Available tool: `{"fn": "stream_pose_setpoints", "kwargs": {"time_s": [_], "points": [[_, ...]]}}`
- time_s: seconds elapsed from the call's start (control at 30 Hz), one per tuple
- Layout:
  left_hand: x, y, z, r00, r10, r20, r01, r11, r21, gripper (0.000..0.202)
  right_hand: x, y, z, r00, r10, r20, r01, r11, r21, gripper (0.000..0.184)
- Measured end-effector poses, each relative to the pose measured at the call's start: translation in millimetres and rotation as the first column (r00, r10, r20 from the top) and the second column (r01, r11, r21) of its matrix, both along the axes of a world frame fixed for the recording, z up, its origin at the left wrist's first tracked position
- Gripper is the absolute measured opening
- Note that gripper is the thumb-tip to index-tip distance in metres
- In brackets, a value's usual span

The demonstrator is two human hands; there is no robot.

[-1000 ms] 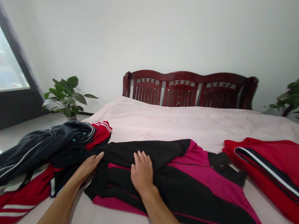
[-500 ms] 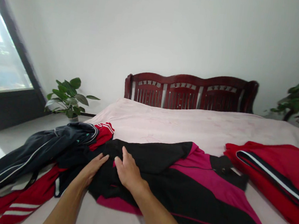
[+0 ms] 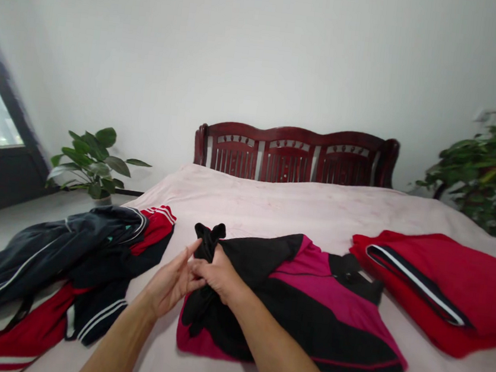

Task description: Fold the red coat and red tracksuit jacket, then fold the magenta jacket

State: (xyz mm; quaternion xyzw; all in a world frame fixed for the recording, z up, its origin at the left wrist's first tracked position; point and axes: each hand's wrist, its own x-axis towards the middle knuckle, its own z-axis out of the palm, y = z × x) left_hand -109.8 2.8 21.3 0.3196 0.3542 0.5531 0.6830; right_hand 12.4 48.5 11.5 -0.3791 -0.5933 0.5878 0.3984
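Head view: right hand pinches black sleeve of magenta-and-black jacket; slightly spread left hand touches it; bedspread extends from jacket's far edge to headboard.

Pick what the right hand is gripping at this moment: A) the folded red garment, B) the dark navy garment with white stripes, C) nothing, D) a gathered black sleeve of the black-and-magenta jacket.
D: the right hand is closed around the gathered black sleeve of the black-and-magenta jacket, holding it raised.
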Motion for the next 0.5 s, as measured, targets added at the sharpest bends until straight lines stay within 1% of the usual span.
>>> {"fn": "stream_pose_setpoints", "kwargs": {"time_s": [0.07,0.13,0.2,0.27,0.33,0.37,0.4,0.43,0.47,0.5], "points": [[16.1,0.3,2.1,0.999,0.013,0.035,-0.013,1.000,0.012,0.054,17.3,-4.4,8.1,0.995,0.003,-0.101,-0.013,0.995,-0.096,0.072],[30.9,2.1,4.8,0.999,0.010,0.038,-0.011,0.999,0.030,0.055,35.3,-7.2,14.8,0.985,0.013,-0.170,-0.039,0.988,-0.152,0.074],[44.4,6.1,8.9,0.999,-0.029,0.031,0.027,0.998,0.062,0.056,53.5,-7.8,19.9,0.976,0.032,-0.215,-0.067,0.985,-0.159,0.074],[56.4,12.4,14.5,0.994,-0.096,0.045,0.092,0.992,0.086,0.055,72.4,-5.8,23.3,0.965,0.064,-0.255,-0.104,0.984,-0.145,0.073],[66.3,20.2,20.6,0.984,-0.152,0.095,0.143,0.985,0.097,0.052,92.4,-1.1,24.4,0.949,0.103,-0.297,-0.144,0.982,-0.121,0.071],[70.1,24.0,23.4,0.980,-0.156,0.127,0.143,0.984,0.107,0.050,103.2,2.4,23.9,0.945,0.114,-0.306,-0.155,0.981,-0.113,0.070],[73.3,27.4,25.6,0.979,-0.139,0.151,0.121,0.985,0.123,0.048,114.4,6.7,22.4,0.947,0.111,-0.302,-0.151,0.982,-0.114,0.068],[75.8,30.0,27.0,0.982,-0.102,0.158,0.079,0.986,0.144,0.047,126.1,11.6,20.0,0.957,0.083,-0.279,-0.122,0.985,-0.124,0.064],[78.0,31.6,27.3,0.989,-0.047,0.139,0.023,0.985,0.174,0.047,138.2,17.0,16.5,0.972,0.029,-0.232,-0.064,0.988,-0.143,0.061],[80.2,32.1,26.1,0.996,0.013,0.085,-0.030,0.978,0.207,0.047,150.3,22.6,12.2,0.985,-0.041,-0.168,0.012,0.986,-0.168,0.056]]}}
